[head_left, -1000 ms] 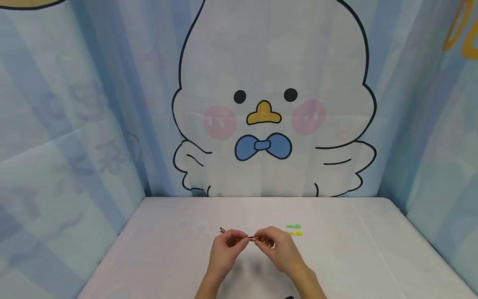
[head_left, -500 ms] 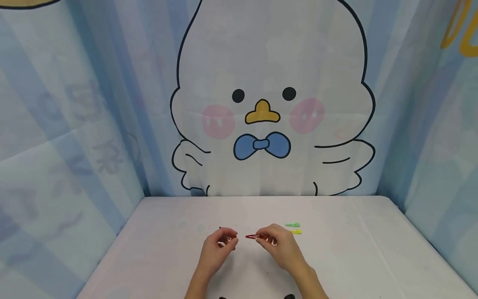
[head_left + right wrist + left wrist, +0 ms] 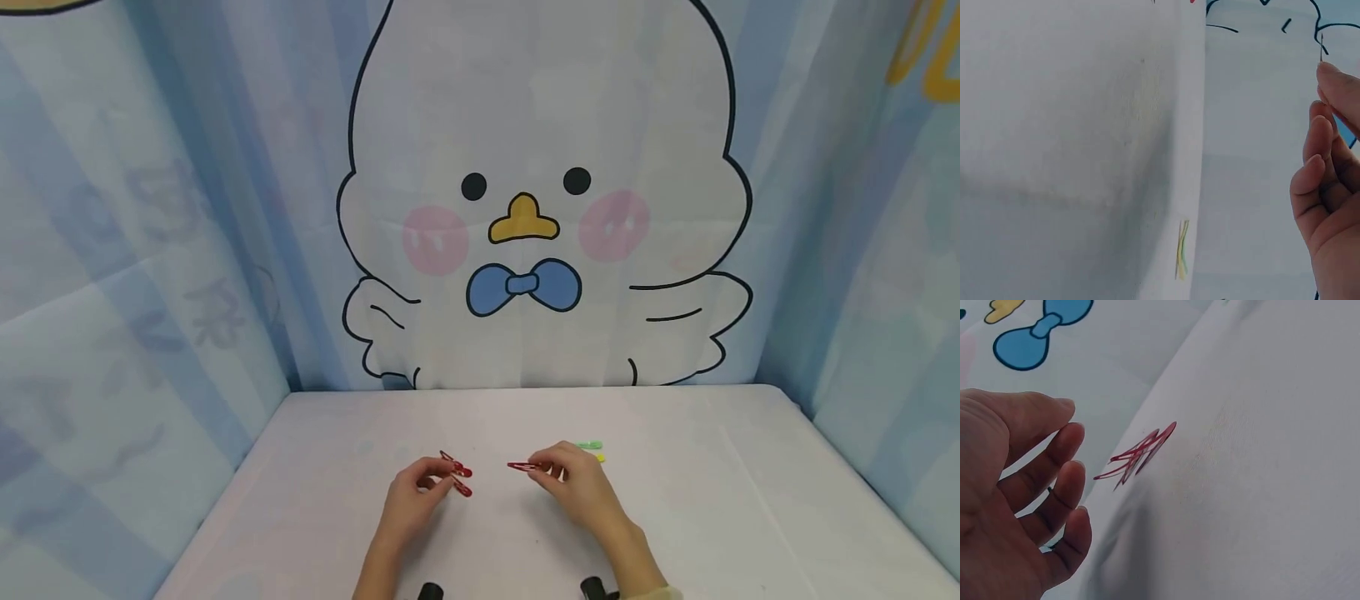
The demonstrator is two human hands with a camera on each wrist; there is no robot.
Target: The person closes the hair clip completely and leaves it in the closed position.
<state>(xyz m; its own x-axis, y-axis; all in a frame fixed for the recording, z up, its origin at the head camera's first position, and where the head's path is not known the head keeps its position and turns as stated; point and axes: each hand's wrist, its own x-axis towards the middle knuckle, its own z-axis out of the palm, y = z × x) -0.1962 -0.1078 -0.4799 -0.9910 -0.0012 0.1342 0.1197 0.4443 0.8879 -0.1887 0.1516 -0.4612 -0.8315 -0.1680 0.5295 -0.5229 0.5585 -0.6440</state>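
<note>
My right hand [image 3: 581, 487] pinches a red snap hair clip [image 3: 519, 467] between thumb and fingertips, its narrow end pointing left. In the right wrist view that clip shows only as a thin edge above the thumb. My left hand [image 3: 411, 504] holds nothing, its fingers loosely bent and a small gap between thumb and index in the left wrist view. Just beyond those fingertips several red hair clips [image 3: 462, 472] lie loosely overlapping on the white table [image 3: 675, 517]; the left fingers partly cover them in the head view.
Past the right hand lie a green hair clip [image 3: 591, 445] and a yellow hair clip [image 3: 601, 457], the yellow one mostly hidden by the hand. A curtain with a cartoon bird [image 3: 525, 333] hangs behind the table's far edge. Black camera parts [image 3: 431, 592] show at the bottom.
Both hands were together at one red clip; the left hand has let go and moved left, uncovering the red clips on the table. The right hand keeps its clip.
</note>
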